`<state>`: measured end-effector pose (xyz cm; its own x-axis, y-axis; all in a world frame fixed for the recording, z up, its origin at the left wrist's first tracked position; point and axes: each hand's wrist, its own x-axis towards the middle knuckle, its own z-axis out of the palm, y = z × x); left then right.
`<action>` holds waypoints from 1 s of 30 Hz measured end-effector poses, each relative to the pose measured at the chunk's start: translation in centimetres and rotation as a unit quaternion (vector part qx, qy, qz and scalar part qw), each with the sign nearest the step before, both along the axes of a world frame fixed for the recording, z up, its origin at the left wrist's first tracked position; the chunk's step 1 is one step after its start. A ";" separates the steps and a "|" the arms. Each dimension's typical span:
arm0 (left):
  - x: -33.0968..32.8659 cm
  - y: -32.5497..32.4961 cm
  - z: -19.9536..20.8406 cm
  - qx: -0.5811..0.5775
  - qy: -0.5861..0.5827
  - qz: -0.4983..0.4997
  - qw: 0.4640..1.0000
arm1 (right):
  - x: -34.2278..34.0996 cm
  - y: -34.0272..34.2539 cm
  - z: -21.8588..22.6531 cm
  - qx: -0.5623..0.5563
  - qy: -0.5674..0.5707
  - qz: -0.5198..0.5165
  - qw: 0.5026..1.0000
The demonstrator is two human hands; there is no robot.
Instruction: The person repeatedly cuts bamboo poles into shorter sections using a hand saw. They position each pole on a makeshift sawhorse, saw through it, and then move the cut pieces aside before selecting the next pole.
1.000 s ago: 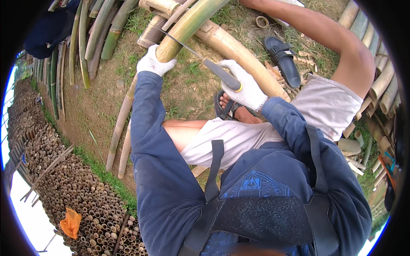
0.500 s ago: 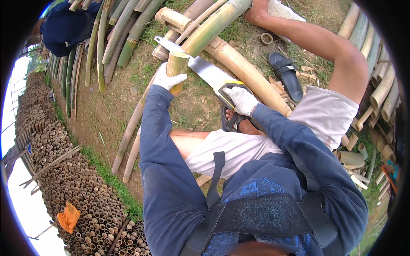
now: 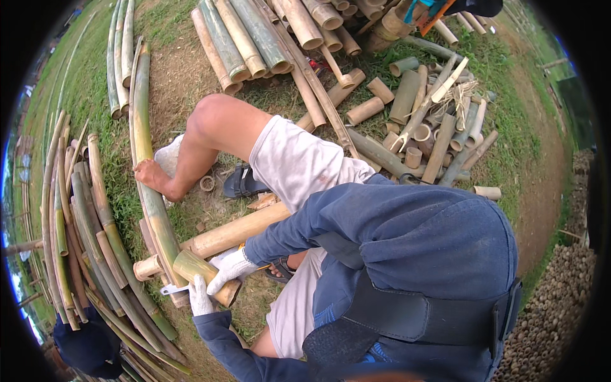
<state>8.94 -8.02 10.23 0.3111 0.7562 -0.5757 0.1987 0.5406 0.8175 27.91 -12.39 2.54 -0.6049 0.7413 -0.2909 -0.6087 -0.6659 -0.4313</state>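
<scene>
Both white-gloved hands are closed on a short, thick bamboo section [image 3: 197, 266]. My right hand [image 3: 230, 266] wraps over its upper side, and my left hand [image 3: 201, 297] grips it from the left. The section's far end meets the near end of a long green-yellow bamboo pole [image 3: 153, 204]; whether they are joined I cannot tell. A handsaw's pale blade tip [image 3: 173, 290] sticks out left of my left hand. Yellow bits beside my right wrist look like its handle; the rest is hidden. My bare foot [image 3: 153, 175] presses on the pole.
A thick tan bamboo log [image 3: 235, 229] lies crosswise under the pole. A black sandal [image 3: 243, 181] and a bamboo ring [image 3: 207, 183] are on the grass. Long poles [image 3: 108, 242] are stacked left; bamboo offcuts [image 3: 439, 121] lie heaped at right. A dark blue cloth item [image 3: 86, 340] is lower left.
My view has swung to the right, so the scene appears turned. My right hand has gone from the saw handle to the bamboo section, where my left hand keeps hold.
</scene>
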 end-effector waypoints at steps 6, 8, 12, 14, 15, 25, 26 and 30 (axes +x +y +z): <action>-0.8 7.1 0.7 0.087 0.090 -0.065 0.990 | 11.1 -2.9 9.9 -0.048 0.189 -0.173 0.966; -2.7 10.8 -2.3 0.248 0.180 -0.061 0.950 | 16.3 -5.0 13.5 0.002 0.156 -0.270 0.950; -6.9 16.3 -7.8 0.317 0.325 -0.104 0.885 | 28.5 -12.5 17.4 0.088 0.163 -0.418 0.890; -8.1 17.3 -9.2 0.338 0.378 -0.171 0.845 | 34.3 -17.4 17.0 0.119 0.136 -0.469 0.865; -8.3 17.4 -9.7 0.331 0.417 -0.211 0.820 | 36.9 -19.8 16.3 0.151 0.125 -0.483 0.854; -7.5 16.5 -10.3 0.334 0.444 -0.187 0.810 | 51.6 -43.6 1.7 -0.126 -0.181 -0.825 0.520; -7.4 16.1 -10.2 0.345 0.417 -0.189 0.820 | 53.0 -44.7 1.0 -0.210 -0.312 -0.829 0.414; -6.5 14.9 -8.7 0.308 0.457 -0.183 0.814 | 55.7 -44.8 -0.1 -0.277 -0.657 -0.694 0.098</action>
